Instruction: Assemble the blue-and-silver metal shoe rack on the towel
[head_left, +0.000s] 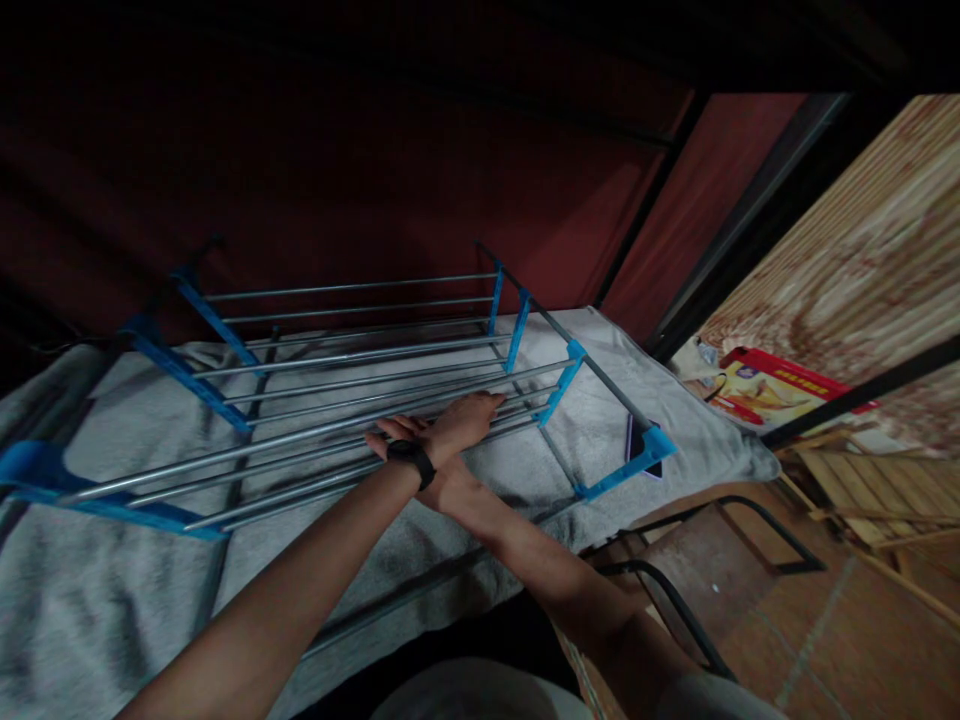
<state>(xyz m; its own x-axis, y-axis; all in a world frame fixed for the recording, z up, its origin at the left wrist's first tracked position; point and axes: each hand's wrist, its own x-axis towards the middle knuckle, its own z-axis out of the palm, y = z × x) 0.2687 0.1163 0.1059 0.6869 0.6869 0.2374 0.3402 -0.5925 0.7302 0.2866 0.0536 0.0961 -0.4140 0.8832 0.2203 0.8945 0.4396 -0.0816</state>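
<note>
My forearms cross over a drying rack [352, 362] made of metal rods with blue plastic brackets. My left hand [466, 420], with a black band [411, 462] on its wrist, lies over the front rods pointing right. Its fingers curl down and what they hold, if anything, is hidden. Under the left wrist, my right hand [390, 432] points left; its visible fingers are apart beside the rods, and the rest of it is covered. The rack rests on a grey cloth [517, 470] and spans most of its width.
A phone-like dark flat object [643, 448] lies under the rack's right end. To the right stand a metal-framed chair [709, 560], a wooden slatted piece [877, 485] and a red-yellow box [780, 385]. A dark red wall [360, 170] rises behind the rack.
</note>
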